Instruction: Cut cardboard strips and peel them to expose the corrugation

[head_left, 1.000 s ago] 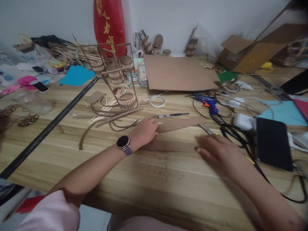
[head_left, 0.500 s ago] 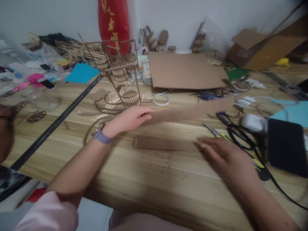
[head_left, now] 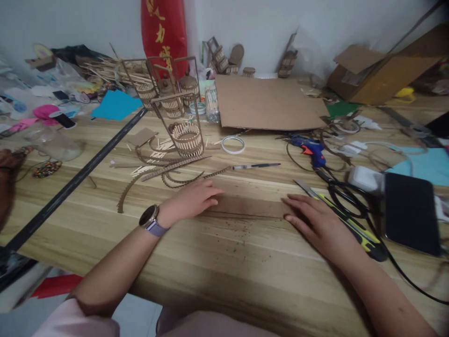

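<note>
Brown cardboard strips lie stacked flat on the wooden table, running left to right. At their left end rests my left hand, fingers apart on the top strip. My right hand touches the right end with its fingers spread. Neither hand is closed round anything. Small brown crumbs are scattered just in front of the strips. A yellow and black utility knife lies beside my right hand, partly behind it. Beyond the strips is a pen near notched curved strips.
Small stick baskets stand at the back left. A large cardboard sheet lies behind a tape ring. At the right are a blue glue gun, cables and a black phone. Another person's hand is at the far left.
The raised cardboard strip has come down onto the one on the table, and my left hand has moved nearer with it. The pen and glue gun behind it now show fully.
</note>
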Tool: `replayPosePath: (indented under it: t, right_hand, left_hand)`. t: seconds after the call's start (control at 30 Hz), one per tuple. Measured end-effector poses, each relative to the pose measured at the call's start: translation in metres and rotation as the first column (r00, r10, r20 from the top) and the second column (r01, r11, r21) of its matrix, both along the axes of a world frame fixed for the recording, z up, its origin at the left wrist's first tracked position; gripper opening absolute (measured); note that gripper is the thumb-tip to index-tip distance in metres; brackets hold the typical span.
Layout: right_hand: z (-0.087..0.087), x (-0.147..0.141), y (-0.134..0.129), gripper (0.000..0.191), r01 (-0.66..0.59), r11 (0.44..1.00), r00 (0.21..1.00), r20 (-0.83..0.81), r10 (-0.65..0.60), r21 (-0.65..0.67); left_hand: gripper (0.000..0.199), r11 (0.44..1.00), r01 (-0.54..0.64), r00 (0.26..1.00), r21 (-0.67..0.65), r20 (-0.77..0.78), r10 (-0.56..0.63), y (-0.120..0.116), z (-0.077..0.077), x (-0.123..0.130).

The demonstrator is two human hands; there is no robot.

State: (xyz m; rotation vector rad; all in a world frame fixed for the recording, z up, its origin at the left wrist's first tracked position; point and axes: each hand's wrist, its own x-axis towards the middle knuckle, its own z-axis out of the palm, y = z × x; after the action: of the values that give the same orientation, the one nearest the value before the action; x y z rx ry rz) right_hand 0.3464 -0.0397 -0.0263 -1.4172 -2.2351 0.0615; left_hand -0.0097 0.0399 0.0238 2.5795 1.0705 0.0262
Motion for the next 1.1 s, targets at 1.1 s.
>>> replayPosePath:
  t: [1.1]
  right_hand:
    - [-0.006, 0.011, 0.005, 0.035, -0.032, 0.999, 0.999, 0.022, 0.033, -0.029]
  left_hand:
    - [0.038, 0.995, -0.022, 0.999, 0.102, -0.045, 0.027, -0.016, -0.006, -0.023]
